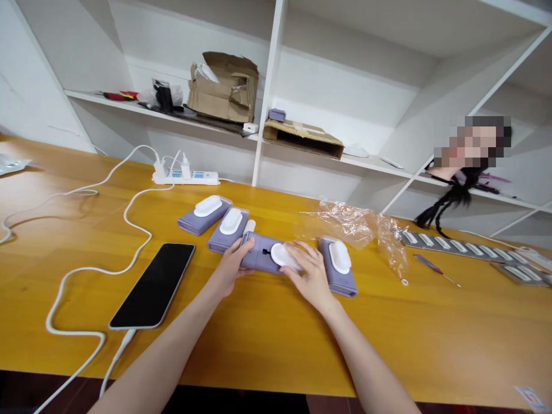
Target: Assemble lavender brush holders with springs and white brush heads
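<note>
Several purple box-shaped devices with white oval pads lie in a row on the orange table (267, 339). My left hand (230, 267) grips the left end of the middle device (264, 259), fingers curled round it. My right hand (308, 273) presses on that device's white pad (282, 257), fingers closed over its right end. Two more devices (202, 215) (228, 229) lie to the left, one (338, 265) just right of my right hand.
A black phone (153, 284) lies face up on a white cable (64, 287) to the left. A power strip (185, 176) sits at the table's back. Crumpled clear plastic (353, 227), a small screwdriver (435, 270) and grey trays (457, 247) lie right. Another person is at far right. Shelves hold cardboard boxes (224, 86).
</note>
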The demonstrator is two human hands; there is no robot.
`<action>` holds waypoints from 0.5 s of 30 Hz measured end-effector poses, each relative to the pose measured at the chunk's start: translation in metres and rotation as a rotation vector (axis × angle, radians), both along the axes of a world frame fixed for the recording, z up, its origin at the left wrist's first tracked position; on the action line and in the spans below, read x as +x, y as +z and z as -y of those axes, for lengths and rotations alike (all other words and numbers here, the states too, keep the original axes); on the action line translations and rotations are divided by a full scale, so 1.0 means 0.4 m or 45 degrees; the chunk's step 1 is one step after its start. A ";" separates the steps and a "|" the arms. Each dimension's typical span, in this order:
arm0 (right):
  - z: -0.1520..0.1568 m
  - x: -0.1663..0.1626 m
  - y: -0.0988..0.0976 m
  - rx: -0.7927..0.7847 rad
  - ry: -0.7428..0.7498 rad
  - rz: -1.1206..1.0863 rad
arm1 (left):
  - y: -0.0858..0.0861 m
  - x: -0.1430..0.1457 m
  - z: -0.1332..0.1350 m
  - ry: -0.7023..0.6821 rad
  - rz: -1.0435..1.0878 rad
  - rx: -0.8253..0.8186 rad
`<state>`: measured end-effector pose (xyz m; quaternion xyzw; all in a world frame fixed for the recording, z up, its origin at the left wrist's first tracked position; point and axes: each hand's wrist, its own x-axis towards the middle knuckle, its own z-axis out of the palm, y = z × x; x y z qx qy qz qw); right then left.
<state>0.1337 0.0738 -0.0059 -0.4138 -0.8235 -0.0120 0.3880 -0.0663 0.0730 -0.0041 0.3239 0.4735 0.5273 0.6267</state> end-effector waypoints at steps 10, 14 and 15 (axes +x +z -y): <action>0.012 -0.044 0.010 -0.030 0.209 -0.181 | -0.018 0.023 0.009 -0.129 -0.016 -0.042; 0.012 -0.042 0.008 -0.126 0.160 -0.150 | -0.028 0.032 0.012 -0.127 0.007 -0.028; 0.010 -0.037 0.010 -0.153 0.154 -0.136 | -0.029 0.033 0.012 -0.122 0.002 -0.030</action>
